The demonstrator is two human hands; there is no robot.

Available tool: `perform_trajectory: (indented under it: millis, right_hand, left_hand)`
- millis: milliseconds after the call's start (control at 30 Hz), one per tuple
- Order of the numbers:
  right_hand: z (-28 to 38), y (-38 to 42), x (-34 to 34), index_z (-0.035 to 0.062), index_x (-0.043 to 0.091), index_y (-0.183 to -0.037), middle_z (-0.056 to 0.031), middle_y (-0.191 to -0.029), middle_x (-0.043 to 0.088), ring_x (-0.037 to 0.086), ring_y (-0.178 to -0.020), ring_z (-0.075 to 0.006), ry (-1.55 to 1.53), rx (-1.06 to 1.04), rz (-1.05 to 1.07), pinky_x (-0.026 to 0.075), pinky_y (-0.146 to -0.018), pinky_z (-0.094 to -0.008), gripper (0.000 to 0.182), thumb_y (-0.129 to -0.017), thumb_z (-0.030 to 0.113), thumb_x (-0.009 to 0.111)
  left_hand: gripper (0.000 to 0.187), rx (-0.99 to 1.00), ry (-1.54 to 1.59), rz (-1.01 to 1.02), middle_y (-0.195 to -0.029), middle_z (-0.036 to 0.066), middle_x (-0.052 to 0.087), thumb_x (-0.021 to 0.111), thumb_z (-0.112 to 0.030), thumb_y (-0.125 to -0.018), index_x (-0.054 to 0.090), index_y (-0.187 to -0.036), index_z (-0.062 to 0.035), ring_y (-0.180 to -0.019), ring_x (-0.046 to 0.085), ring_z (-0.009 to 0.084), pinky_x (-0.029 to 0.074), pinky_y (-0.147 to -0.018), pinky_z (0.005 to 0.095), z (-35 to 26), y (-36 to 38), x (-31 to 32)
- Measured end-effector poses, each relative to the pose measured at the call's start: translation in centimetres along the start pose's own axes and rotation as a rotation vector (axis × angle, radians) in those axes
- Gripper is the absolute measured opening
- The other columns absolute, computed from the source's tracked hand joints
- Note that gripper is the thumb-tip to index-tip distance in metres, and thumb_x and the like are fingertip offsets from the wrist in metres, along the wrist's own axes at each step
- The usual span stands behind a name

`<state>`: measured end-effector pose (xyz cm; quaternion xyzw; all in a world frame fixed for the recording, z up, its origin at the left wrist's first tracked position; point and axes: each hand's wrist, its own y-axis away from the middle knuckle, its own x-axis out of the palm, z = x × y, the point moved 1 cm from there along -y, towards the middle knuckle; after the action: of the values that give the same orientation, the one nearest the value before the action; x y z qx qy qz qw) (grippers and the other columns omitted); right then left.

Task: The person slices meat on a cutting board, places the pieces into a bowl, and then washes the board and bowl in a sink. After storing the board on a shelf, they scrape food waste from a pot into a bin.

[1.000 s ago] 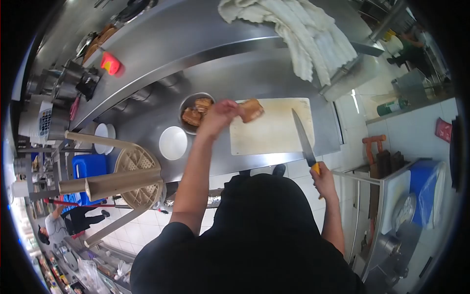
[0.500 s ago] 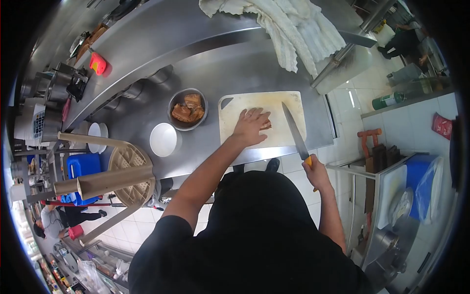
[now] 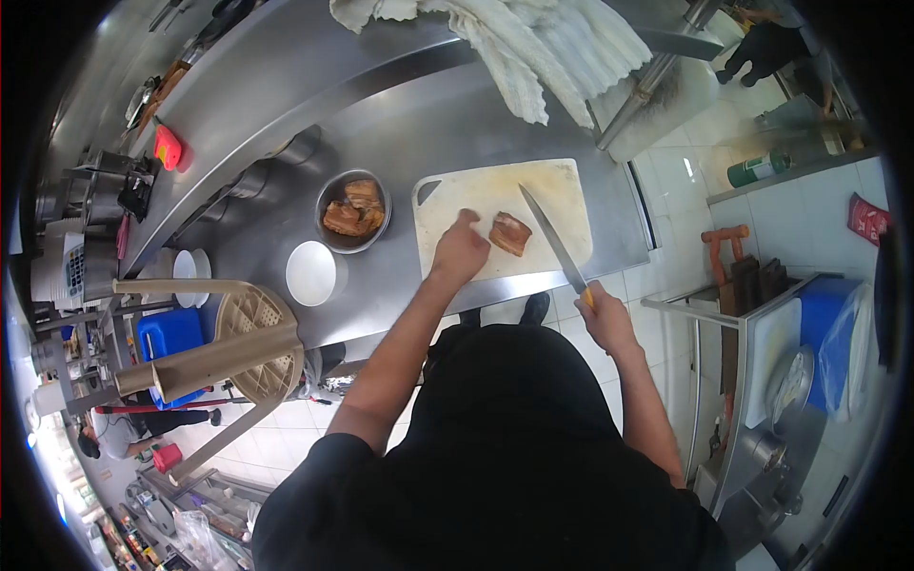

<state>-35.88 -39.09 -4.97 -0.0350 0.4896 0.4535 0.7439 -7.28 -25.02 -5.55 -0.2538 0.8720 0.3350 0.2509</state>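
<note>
A browned piece of meat (image 3: 510,234) lies on the white cutting board (image 3: 562,181). Just left of the meat, over the board, is my left hand (image 3: 461,249), its fingers apart and nothing in it. My right hand (image 3: 607,321) is closed round the yellow handle of a long knife (image 3: 555,240). The blade points away from me and lies over the right part of the board, to the right of the meat. More browned pieces of meat (image 3: 354,211) fill a metal bowl (image 3: 322,226) at the left, with an empty white bowl (image 3: 311,274) nearer to me.
White towels (image 3: 533,48) hang over the raised steel shelf (image 3: 314,67) at the back. An upturned beige chair (image 3: 252,343) and a blue container (image 3: 171,343) stand left. At right is a metal cart (image 3: 743,381). Other people are in the far left and far right background.
My left hand has lifted off the meat and moved left, uncovering it. The knife has come slightly left and away from me with my right hand. The view has shifted a little.
</note>
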Motion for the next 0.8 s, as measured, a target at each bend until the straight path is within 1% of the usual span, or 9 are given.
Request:
perform_trajectory:
  millis: [100, 200, 300, 400, 533, 633, 733, 800]
  right_hand:
    - [0.3, -0.5, 0.7, 0.0033, 0.051, -0.106, -0.0264, -0.088, 0.07, 0.067, -0.086, -0.0489, 0.028, 0.003, -0.012, 0.052, -0.074, -0.0572, 0.027, -0.099, 0.025, 0.065]
    - [1.4, -0.9, 0.6, 0.0025, 0.051, -0.106, -0.0261, -0.087, 0.07, 0.068, -0.084, -0.0485, 0.051, -0.015, -0.034, 0.052, -0.073, -0.0573, 0.028, -0.099, 0.027, 0.065]
    - [3.3, -1.2, 0.3, 0.0018, 0.051, -0.105, -0.0253, -0.085, 0.069, 0.068, -0.081, -0.048, 0.07, -0.048, -0.074, 0.052, -0.071, -0.0572, 0.03, -0.1, 0.028, 0.064]
    - [5.6, -1.1, 0.1, 0.002, 0.051, -0.104, -0.0238, -0.083, 0.069, 0.068, -0.078, -0.0466, 0.086, -0.114, -0.098, 0.053, -0.069, -0.056, 0.03, -0.101, 0.03, 0.063]
    - [7.2, -1.1, 0.2, 0.0031, 0.051, -0.104, -0.0209, -0.082, 0.069, 0.069, -0.075, -0.0431, 0.164, -0.181, -0.084, 0.056, -0.066, -0.0529, 0.027, -0.102, 0.029, 0.061]
    - [8.3, -1.0, 0.1, 0.0038, 0.049, -0.106, -0.0226, -0.088, 0.069, 0.067, -0.083, -0.047, 0.188, -0.115, 0.002, 0.052, -0.073, -0.0573, 0.024, -0.102, 0.026, 0.058]
    - [9.0, -0.7, -0.3, 0.004, 0.049, -0.107, -0.0223, -0.088, 0.069, 0.068, -0.082, -0.0466, 0.229, -0.103, -0.002, 0.053, -0.072, -0.057, 0.023, -0.103, 0.025, 0.057]
    - [9.1, -0.2, -0.7, 0.0035, 0.05, -0.106, -0.0202, -0.086, 0.069, 0.071, -0.076, -0.0412, 0.308, -0.141, -0.019, 0.057, -0.067, -0.0513, 0.024, -0.102, 0.025, 0.058]
  left_hand:
    - [0.053, 0.844, -0.498, -0.32, -0.13, 0.018, 0.065, 0.065, -0.013, -0.085, 0.052, -0.137, -0.0129, -0.125, 0.061, 0.0316, 0.042, -0.111, 0.0555, 0.3, -1.3, 1.7]
    - [0.058, 0.761, -0.518, 0.0, -0.141, 0.017, 0.057, 0.072, -0.017, -0.083, 0.054, -0.137, -0.014, -0.135, 0.052, 0.0336, 0.033, -0.115, 0.0544, 0.5, -3.7, 2.7]
    - [0.065, 0.475, -0.427, -0.094, -0.132, 0.017, 0.059, 0.08, -0.025, -0.08, 0.053, -0.137, -0.0116, -0.126, 0.056, 0.0367, 0.039, -0.111, 0.0514, -0.4, -3.4, 3.0]
    - [0.071, 0.348, -0.294, -0.262, -0.126, 0.016, 0.06, 0.086, -0.032, -0.075, 0.054, -0.134, -0.0076, -0.122, 0.058, 0.0361, 0.043, -0.107, 0.0491, 0.0, -2.4, 4.0]
    - [0.067, 0.402, -0.263, -0.282, -0.121, 0.015, 0.061, 0.086, -0.032, -0.075, 0.055, -0.129, -0.0061, -0.118, 0.059, 0.0361, 0.045, -0.104, 0.0486, 1.0, -1.7, 4.0]
    - [0.062, 0.406, -0.295, -0.262, -0.118, 0.015, 0.062, 0.086, -0.031, -0.075, 0.056, -0.124, -0.007, -0.116, 0.06, 0.0357, 0.046, -0.103, 0.0484, 1.2, -2.1, 3.4]
    - [0.056, 0.388, -0.311, -0.242, -0.116, 0.014, 0.062, 0.085, -0.03, -0.075, 0.058, -0.119, -0.0077, -0.114, 0.06, 0.0351, 0.047, -0.101, 0.0476, 0.9, -2.5, 3.3]
    - [0.054, 0.392, -0.308, -0.241, -0.114, 0.014, 0.063, 0.085, -0.03, -0.075, 0.058, -0.116, -0.0081, -0.113, 0.061, 0.0347, 0.048, -0.1, 0.0471, 1.0, -2.6, 3.2]
